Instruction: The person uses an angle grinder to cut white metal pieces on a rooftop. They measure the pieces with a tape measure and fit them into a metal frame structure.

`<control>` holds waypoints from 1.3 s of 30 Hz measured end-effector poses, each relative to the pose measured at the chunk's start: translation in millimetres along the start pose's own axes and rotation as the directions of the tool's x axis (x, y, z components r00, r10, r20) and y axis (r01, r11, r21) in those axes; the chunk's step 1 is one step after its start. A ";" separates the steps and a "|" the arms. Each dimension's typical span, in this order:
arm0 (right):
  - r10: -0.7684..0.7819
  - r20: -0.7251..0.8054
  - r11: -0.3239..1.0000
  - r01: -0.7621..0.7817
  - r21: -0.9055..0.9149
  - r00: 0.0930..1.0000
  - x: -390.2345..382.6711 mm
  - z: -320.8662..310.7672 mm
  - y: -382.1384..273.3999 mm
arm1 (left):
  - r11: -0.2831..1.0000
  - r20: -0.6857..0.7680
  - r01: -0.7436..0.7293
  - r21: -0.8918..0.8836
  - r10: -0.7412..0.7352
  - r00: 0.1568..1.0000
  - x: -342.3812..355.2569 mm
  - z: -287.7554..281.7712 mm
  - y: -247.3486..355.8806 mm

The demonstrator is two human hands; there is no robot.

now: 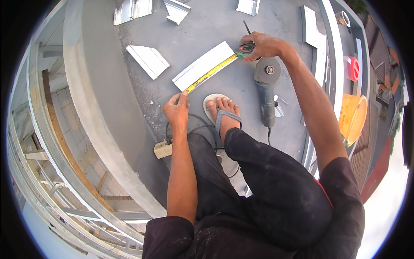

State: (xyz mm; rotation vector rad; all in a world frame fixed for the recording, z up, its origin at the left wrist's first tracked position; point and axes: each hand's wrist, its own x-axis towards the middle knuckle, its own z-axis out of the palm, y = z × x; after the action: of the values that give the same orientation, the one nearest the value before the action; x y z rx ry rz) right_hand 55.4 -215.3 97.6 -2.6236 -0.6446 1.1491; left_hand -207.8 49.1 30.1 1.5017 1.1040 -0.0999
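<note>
A white metal profile piece lies on the grey floor in front of my foot. Along its near edge runs the yellow blade of a tape measure. My left hand pinches the blade's end at the piece's lower left corner. At the opposite end, my right hand is closed round the tape case, and a thin dark stick, perhaps a pencil, pokes up by its fingers. Just below that hand lies an angle grinder, its dark disc toward the far side.
Cut white profile offcuts lie about the floor. A power socket block with black cable sits by my left forearm. A low concrete wall borders the left, above roof framing. On the right are long white profiles and an orange bucket.
</note>
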 end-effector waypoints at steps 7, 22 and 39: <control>-0.007 0.017 1.000 0.007 0.000 1.000 6.4 4.2 7.2 | 1.000 0.010 -0.005 -0.010 0.005 1.000 0.6 0.3 -1.7; -0.021 -0.234 0.996 0.040 0.077 0.972 -22.8 -2.2 4.3 | 0.837 -0.137 -0.344 0.425 0.435 0.890 -37.7 -14.2 14.0; -0.090 -0.272 0.990 0.116 0.083 0.958 -34.8 2.9 22.4 | 0.321 0.483 -0.698 0.641 0.538 0.691 4.3 7.3 50.8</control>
State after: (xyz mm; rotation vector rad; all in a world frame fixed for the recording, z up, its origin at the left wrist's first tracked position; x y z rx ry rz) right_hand 39.3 -251.4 110.3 -2.5640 -0.6424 0.7568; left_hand -167.9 53.8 62.4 2.6101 0.1723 -0.2034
